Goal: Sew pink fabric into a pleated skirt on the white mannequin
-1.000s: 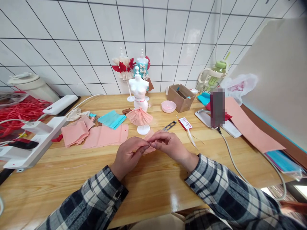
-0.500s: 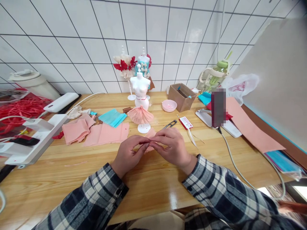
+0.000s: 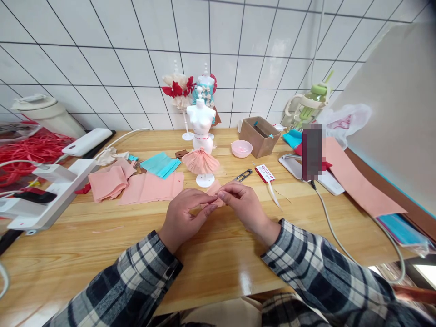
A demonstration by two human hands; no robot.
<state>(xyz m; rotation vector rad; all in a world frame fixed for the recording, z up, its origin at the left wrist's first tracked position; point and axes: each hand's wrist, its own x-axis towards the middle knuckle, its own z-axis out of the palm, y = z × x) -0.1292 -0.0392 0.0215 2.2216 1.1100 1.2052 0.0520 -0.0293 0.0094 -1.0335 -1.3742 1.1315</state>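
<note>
My left hand (image 3: 184,215) and my right hand (image 3: 243,206) meet over the middle of the wooden table (image 3: 218,254). Between their fingertips they pinch a small piece of pink crepe paper (image 3: 214,190), mostly hidden by the fingers. Just behind the hands stands a small white mannequin (image 3: 200,125) wearing a pleated pink paper skirt (image 3: 200,161) on a round base. Small thread snips (image 3: 243,175) lie to the right of that base.
Pink paper sheets (image 3: 143,186) and teal paper (image 3: 160,164) lie at left. A pink bowl (image 3: 241,148), a cardboard box (image 3: 259,135), a red-and-white packet (image 3: 265,173), a phone on a stand (image 3: 311,154) with its cable, and two dressed mannequins (image 3: 190,93) stand behind. White devices (image 3: 47,190) sit at far left.
Both hands shifted slightly away from me and kept working the pink paper between the fingertips. The camera tilted a little.
</note>
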